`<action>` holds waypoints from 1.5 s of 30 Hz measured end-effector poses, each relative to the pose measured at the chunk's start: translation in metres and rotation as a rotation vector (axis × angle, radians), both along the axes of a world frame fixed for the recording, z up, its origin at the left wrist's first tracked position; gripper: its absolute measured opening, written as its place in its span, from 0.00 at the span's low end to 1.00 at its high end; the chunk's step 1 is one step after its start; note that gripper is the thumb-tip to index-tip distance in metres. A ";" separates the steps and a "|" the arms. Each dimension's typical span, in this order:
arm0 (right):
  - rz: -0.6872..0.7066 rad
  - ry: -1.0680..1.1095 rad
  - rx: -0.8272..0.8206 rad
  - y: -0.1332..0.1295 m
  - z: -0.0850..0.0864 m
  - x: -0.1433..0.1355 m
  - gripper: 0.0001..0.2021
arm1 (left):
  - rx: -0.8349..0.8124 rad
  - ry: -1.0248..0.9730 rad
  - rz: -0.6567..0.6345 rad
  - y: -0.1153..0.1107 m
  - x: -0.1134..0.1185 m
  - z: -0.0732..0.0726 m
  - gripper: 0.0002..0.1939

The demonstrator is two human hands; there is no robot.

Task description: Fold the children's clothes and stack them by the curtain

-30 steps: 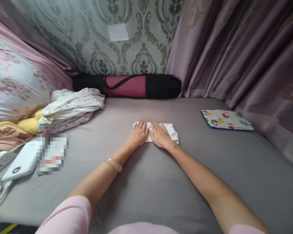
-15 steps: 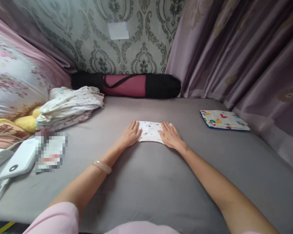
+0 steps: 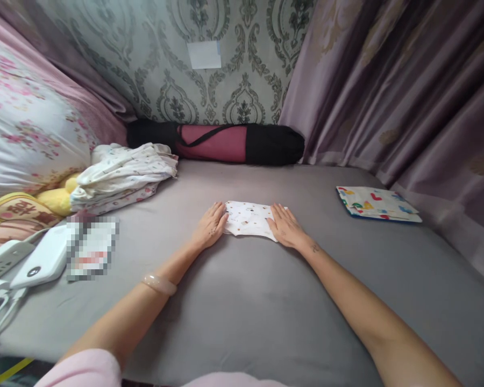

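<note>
A small white cloth with a sparse brown print (image 3: 250,218) lies flat on the grey bed sheet (image 3: 242,301). Its left edge touches the fingers of my left hand (image 3: 210,224), which rests flat and open beside it, with a bangle (image 3: 159,285) further up that arm. On the cloth's right edge lies my right hand (image 3: 287,226), palm down, fingers stretched out and covering that edge. Neither hand grips the cloth.
A folded cloth with colourful shapes (image 3: 377,204) lies at the right. Along the wall is a black and pink long bag (image 3: 213,143). Crumpled printed cloth (image 3: 125,169), a yellow plush item (image 3: 56,200), a white power bank (image 3: 46,258) and a power strip (image 3: 8,258) are at left.
My left hand has slid slightly left, from on the cloth's left edge to beside it. My right hand stays on the right edge. The view has shifted a little.
</note>
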State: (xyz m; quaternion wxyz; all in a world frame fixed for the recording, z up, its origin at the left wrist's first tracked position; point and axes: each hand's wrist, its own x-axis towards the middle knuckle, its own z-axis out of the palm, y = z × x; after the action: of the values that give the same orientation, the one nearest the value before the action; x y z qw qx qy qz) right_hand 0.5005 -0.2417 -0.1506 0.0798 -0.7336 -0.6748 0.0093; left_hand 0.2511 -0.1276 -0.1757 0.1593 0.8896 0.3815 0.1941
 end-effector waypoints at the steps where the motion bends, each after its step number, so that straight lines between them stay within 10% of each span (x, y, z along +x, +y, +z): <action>1: -0.006 0.005 -0.026 0.000 -0.005 0.002 0.32 | 0.000 -0.007 0.000 0.000 0.000 -0.001 0.29; 14: 0.102 0.019 -0.023 0.017 0.018 -0.033 0.31 | 0.002 -0.125 0.054 0.002 0.000 -0.004 0.24; 45: 0.150 0.082 -0.023 0.057 0.005 -0.107 0.29 | -0.109 -0.334 0.203 0.003 0.000 0.004 0.20</action>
State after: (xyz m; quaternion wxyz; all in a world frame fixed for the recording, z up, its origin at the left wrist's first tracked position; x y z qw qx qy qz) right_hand 0.3931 -0.1842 -0.1451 0.0979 -0.6809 -0.7238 0.0532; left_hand 0.2508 -0.1242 -0.1721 0.2477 0.7922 0.4475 0.3331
